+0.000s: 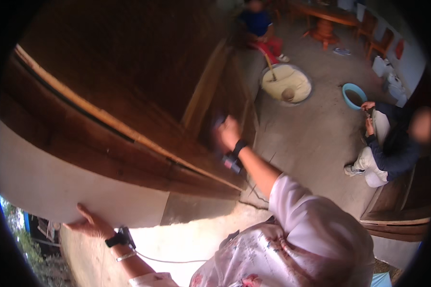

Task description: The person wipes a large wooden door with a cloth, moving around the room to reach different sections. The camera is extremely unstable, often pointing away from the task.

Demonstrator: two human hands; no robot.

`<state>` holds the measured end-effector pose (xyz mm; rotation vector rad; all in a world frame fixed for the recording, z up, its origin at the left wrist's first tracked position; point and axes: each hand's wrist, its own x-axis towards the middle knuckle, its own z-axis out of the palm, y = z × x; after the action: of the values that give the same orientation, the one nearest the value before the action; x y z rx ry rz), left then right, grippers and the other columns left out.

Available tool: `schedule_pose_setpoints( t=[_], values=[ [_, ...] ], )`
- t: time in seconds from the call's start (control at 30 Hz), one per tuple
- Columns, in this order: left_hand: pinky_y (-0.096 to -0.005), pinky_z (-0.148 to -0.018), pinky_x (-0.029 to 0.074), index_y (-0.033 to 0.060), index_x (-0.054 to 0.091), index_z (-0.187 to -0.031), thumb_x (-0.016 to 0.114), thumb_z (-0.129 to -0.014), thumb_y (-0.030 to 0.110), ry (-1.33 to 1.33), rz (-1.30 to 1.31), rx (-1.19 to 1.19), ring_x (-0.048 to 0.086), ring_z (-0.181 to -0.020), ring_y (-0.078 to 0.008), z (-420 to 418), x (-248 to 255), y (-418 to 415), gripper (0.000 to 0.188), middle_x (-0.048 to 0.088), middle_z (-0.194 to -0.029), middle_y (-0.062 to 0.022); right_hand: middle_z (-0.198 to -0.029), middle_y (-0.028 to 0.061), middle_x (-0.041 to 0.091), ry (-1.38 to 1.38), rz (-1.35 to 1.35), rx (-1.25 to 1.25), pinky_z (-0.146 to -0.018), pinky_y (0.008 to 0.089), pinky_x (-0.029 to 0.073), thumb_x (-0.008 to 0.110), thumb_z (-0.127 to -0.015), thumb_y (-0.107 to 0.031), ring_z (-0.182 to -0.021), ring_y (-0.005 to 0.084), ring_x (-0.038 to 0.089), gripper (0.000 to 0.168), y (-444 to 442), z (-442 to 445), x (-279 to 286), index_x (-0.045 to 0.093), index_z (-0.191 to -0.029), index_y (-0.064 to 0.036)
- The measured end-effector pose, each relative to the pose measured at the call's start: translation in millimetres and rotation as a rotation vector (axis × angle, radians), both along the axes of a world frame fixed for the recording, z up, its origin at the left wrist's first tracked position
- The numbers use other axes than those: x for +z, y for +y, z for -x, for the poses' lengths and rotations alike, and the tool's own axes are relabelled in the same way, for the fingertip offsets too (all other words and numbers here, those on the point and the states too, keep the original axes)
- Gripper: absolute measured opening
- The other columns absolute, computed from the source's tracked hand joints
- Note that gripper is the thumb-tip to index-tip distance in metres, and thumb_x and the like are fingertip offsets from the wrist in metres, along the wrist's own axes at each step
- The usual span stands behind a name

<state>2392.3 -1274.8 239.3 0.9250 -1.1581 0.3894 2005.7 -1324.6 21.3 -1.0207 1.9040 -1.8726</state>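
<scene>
My left hand is spread against the edge of a pale wall, its thumb and fingers apart, holding nothing. My right hand is curled and blurred in front of dark brown wooden door panels. A dark, blurred thing, too unclear to name, shows at its fingers. Black straps circle both wrists, and a small dark device sits by the right one. From the left wrist device a thin cable runs towards my body. A long wooden frame edge crosses between wall and panels.
A person sits at right by a blue basin. Another person sits beyond a large round vessel of pale material, with a long-handled tool in it. Behind are a wooden table and chairs.
</scene>
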Motion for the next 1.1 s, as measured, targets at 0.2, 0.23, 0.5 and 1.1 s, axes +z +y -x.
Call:
schedule_pose_setpoints(
  t=[0.2, 0.23, 0.5, 1.1],
  values=[
    [-0.0417, -0.093, 0.046, -0.0006, 0.024, -0.134, 0.068, -0.082, 0.027, -0.078, -0.048, 0.112, 0.048, -0.110, -0.0311, 0.1, 4.4, 4.9, 0.073, 0.040, -0.129, -0.0219, -0.106, 0.0173, 0.056, 0.210, 0.418, -0.054, -0.080, 0.0416, 0.043, 0.053, -0.086, -0.023, -0.097, 0.0368, 0.054, 0.023, -49.6, 76.1, 114.0, 0.057, -0.102, -0.006],
    [-0.0419, -0.092, 0.046, -0.0006, 0.025, -0.133, 0.068, -0.082, 0.027, -0.089, -0.029, 0.103, 0.048, -0.110, -0.0312, -2.6, 4.6, 5.3, 0.073, 0.040, -0.129, -0.0220, -0.109, 0.0159, 0.056, 0.289, 0.294, -0.033, -0.083, 0.0423, 0.044, 0.053, -0.084, -0.021, -0.099, 0.0364, 0.054, 0.024, -60.0, 79.3, 124.1, 0.057, -0.102, -0.006],
    [-0.0461, -0.093, 0.046, -0.0006, 0.020, -0.135, 0.070, -0.079, 0.036, -0.085, -0.081, 0.082, 0.047, -0.112, -0.0347, 5.7, 9.0, 9.0, 0.083, 0.037, -0.130, -0.0250, -0.110, 0.0162, 0.055, 0.635, -0.020, -0.004, -0.083, 0.0465, 0.045, 0.057, -0.073, -0.007, -0.099, 0.0359, 0.051, 0.024, -35.5, 12.5, 100.5, 0.056, -0.096, 0.001],
    [-0.0440, -0.090, 0.049, -0.0017, 0.024, -0.131, 0.072, -0.078, 0.031, -0.134, -0.053, 0.080, 0.049, -0.108, -0.0326, 5.2, 5.8, 3.0, 0.079, 0.040, -0.126, -0.0237, -0.084, 0.0147, 0.061, -0.266, -0.019, 0.677, -0.071, 0.0343, 0.046, 0.059, -0.081, -0.008, -0.080, 0.0238, 0.062, 0.021, 103.7, -135.3, -107.8, 0.054, -0.101, -0.003]
  ],
)
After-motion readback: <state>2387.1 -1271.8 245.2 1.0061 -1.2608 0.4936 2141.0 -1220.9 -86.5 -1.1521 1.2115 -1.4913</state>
